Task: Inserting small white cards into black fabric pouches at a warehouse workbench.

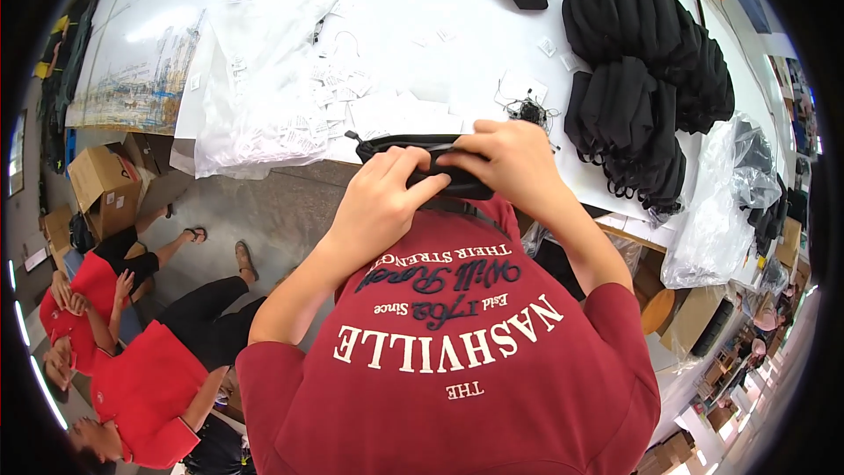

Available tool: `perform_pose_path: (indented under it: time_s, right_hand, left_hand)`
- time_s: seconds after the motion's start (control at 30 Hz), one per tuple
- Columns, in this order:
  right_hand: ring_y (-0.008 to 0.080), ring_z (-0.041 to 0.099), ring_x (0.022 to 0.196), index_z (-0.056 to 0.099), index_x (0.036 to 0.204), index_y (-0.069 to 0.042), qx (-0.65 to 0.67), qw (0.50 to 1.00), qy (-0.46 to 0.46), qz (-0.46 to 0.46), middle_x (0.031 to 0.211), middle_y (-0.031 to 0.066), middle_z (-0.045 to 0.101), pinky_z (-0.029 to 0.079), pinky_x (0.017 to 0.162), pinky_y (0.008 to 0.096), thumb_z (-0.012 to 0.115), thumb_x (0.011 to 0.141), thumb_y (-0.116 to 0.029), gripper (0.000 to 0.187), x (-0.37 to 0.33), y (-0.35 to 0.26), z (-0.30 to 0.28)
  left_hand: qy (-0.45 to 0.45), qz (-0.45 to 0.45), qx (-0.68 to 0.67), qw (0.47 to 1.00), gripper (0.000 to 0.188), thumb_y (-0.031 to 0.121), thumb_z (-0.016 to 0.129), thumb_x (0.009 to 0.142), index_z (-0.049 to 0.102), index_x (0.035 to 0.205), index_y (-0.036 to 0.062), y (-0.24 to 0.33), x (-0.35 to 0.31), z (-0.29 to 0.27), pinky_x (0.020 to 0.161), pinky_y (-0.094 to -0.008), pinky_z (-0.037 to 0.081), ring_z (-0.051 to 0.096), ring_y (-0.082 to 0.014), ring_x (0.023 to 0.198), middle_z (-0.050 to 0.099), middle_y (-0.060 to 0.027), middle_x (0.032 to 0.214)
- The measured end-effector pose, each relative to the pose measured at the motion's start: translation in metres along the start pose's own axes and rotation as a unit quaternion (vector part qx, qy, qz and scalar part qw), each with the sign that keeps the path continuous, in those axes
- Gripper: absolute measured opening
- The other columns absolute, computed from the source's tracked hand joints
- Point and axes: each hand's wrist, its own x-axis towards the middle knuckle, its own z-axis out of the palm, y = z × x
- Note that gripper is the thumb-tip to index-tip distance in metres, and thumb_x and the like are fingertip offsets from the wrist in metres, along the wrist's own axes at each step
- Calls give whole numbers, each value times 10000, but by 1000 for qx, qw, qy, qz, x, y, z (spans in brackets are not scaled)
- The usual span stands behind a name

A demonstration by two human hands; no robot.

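A black zippered pouch (468, 186) is held at the table's near edge, close to my body. My left hand (387, 193) is closed on its left part, with thumb and fingers at the upper edge. My right hand (510, 158) grips the right part, its fingers bent over the edge near the middle. A zipper end (353, 135) sticks out at the pouch's left corner. What lies inside the pouch is hidden by my fingers.
On the white table (422, 53) lie scattered paper tags (343, 88), a clear plastic bag (255, 114) and a tangle of black cords (530, 111). Stacked black bags (615, 18) fill the right side. Two people in red shirts (145, 378) sit at the left, near cardboard boxes (105, 189).
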Motion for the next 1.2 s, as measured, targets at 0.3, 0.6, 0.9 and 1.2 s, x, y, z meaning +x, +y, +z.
perform_pose_path:
  time_s: [0.3,0.6,0.9,1.2]
  right_hand:
    - [302,591,682,525,1068,-71,104,983,-126,80,777,114,581,445,593,375,617,849,-233,288,-18,-8,-2]
    - [132,288,473,634,804,-19,189,953,-183,150,491,38,330,266,468,302,717,780,-256,253,-10,8,-3]
    - [13,240,529,620,806,2,344,915,44,206,540,-92,298,170,482,222,717,784,-116,154,-10,-2,17]
    - [1,337,607,442,875,-83,616,754,92,209,690,-66,426,291,553,173,541,938,-244,199,-11,-8,41]
  left_hand:
    - [6,42,-19,999,266,11,593,670,660,918,81,-9,-15,6,815,-350,449,554,-217,933,631,-14,959]
    - [-6,-29,-19,999,188,132,674,769,633,951,108,-22,-6,6,915,-375,334,495,-231,1029,587,-33,996]
    - [187,-282,-781,525,606,104,704,819,372,1322,43,-59,-16,63,999,-358,398,489,-217,1166,481,-94,1275]
    - [242,-300,-732,562,293,43,700,802,591,1071,6,-35,29,37,745,-278,534,635,-161,850,647,-68,964]
